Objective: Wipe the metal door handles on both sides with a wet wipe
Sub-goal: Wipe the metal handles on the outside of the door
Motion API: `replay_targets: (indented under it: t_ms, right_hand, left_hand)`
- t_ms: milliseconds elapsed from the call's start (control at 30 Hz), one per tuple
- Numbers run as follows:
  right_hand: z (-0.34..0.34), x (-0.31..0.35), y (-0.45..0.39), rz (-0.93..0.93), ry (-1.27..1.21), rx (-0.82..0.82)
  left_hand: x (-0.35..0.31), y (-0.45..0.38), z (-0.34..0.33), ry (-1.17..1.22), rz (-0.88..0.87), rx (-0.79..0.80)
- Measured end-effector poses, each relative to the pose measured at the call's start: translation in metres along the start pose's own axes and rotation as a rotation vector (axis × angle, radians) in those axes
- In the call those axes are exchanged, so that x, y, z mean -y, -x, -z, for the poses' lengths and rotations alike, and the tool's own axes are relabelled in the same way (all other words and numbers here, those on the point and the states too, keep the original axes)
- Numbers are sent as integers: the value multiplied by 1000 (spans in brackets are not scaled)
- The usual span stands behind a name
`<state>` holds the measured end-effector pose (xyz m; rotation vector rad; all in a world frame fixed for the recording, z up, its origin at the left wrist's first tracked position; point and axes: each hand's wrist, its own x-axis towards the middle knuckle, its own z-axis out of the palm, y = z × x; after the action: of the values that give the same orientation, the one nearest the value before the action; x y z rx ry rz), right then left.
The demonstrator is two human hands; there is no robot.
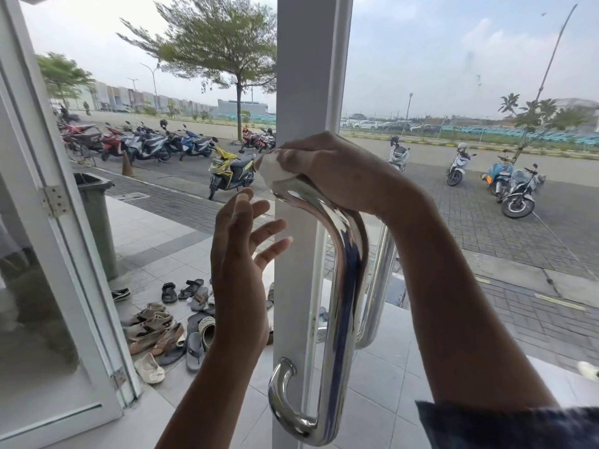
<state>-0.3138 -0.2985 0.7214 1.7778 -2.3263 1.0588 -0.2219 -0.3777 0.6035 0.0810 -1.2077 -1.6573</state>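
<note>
right hand (pixel 327 170) clasps one wipe (pixel 270 171) on one handle (pixel 343 280); left hand (pixel 243 254) spread wide.

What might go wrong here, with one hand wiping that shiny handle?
The right hand presses the wet wipe only on the near handle's top bend, so its lower curve may get missed. The outer handle behind the glass looks untouched. The left hand hovers open by the door edge and could get pinched.

The single head-worn camera looked forward and slightly down from close behind the white door frame (pixel 311 76), facing out toward the parking lot (pixel 486 196)
</note>
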Motion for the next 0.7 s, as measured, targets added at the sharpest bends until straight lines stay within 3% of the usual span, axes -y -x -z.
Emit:
replay_targets:
  t_ms: [200, 467, 700]
  right_hand:
    - [-1, -7, 2, 34, 27, -74]
    - [-11, -17, 26, 356, -290, -58]
    - [-24, -27, 48, 420, -448, -205]
  left_hand:
    - [3, 2, -1, -29, -1, 21]
    - [3, 2, 0, -21, 9, -11]
    - [-1, 5, 2, -40, -1, 27]
